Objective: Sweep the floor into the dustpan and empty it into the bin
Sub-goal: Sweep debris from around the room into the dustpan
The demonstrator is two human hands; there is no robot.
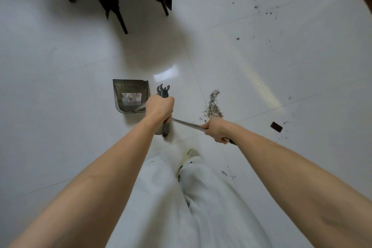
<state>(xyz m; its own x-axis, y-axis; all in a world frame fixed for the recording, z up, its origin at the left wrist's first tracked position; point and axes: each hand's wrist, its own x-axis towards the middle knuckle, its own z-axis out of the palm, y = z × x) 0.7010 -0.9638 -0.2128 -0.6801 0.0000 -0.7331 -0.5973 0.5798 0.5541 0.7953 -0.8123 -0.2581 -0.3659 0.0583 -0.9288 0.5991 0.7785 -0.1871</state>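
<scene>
The dustpan (130, 96) is stood on the floor, its handle gripped by the left hand (160, 106). The broom pole (187, 125) is clasped by the right hand (216, 130); light, stiff, best held high.

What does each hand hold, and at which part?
Left hand grips the dustpan handle's top; right hand grips the broom handle near its upper end.

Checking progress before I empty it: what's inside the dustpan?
The dustpan holds a small patch of pale debris. The left hand covers its near right corner.
</scene>
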